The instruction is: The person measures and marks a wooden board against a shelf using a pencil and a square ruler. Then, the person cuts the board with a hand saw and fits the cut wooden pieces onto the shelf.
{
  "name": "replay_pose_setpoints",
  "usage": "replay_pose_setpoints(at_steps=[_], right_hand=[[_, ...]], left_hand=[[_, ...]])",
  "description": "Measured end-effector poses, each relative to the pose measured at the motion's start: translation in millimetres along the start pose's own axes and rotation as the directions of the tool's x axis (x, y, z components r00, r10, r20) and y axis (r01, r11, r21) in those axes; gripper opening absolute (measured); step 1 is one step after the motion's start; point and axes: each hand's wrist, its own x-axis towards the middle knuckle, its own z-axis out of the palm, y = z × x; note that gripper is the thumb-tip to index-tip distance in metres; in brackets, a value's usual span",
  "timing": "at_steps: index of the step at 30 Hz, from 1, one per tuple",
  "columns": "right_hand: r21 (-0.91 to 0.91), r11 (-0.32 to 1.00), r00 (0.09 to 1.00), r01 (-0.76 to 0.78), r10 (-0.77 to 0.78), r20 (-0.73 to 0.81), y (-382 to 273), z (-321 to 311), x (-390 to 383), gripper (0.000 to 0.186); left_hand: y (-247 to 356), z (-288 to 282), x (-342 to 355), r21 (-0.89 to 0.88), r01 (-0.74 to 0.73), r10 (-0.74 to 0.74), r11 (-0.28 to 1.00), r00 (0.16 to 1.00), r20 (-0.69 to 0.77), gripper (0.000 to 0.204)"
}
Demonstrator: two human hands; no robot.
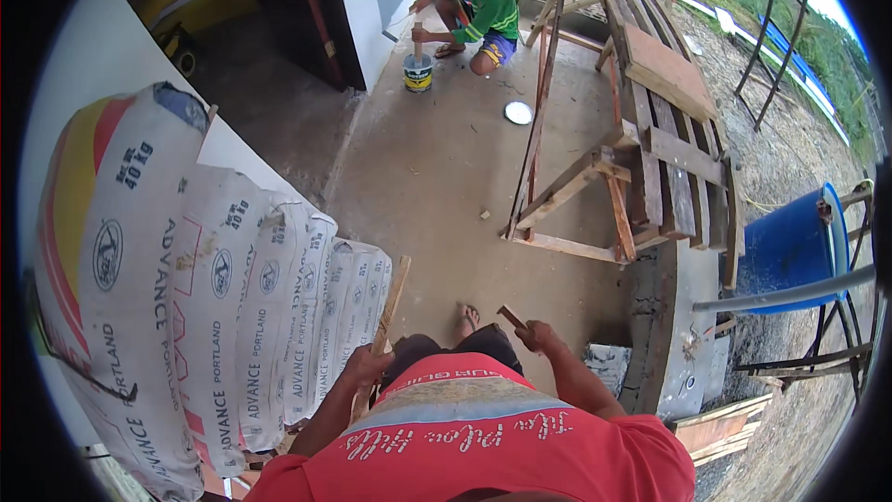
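Observation:
My left hand [369, 364] is closed around a long, narrow wooden strip [395, 296] beside my left hip. The strip leans upright next to the stacked cement bags, and part of it is hidden behind my hand. In my right hand [536, 336], held out at my right side, is a short, dark brown stick-like piece [510, 316]. Its lower end is covered by my fingers, so I cannot tell its exact kind. My sandalled foot [468, 320] shows between the two hands on the concrete floor [432, 214].
Cement bags [223, 307] are stacked high on my left. Ahead, a crouching person [488, 5] in green holds a wooden stick in a paint bucket [418, 74]; a white lid [518, 112] lies nearby. A wooden scaffold [567, 172] and blue drum [790, 242] stand right.

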Motion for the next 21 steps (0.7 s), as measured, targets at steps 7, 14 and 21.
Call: replay_pose_setpoints(at_steps=[7, 14, 21], right_hand=[[-0.069, 0.862, 0.830, 0.502, -0.503, -0.240, -224.2, -226.7, 160.9, 0.044], [-0.131, 0.652, 0.612, 0.747, -0.751, -0.246, -266.8, -263.6, 351.6, 0.018], [-0.591, 0.493, 0.750, 0.639, -0.570, 0.335, -203.1, -312.0, 469.3, 0.023]], left_hand=[[114.4, -29.9, 67.0, -0.073, -0.077, 0.063, 0.994, 0.981, -0.184, 0.039], [215.0, -91.2, 180.0, -0.137, -0.044, 0.014, 0.990, 0.977, -0.211, 0.052], [289.2, -163.3, 253.1, -0.082, -0.115, 0.061, 0.990, 0.875, -0.481, 0.063]])
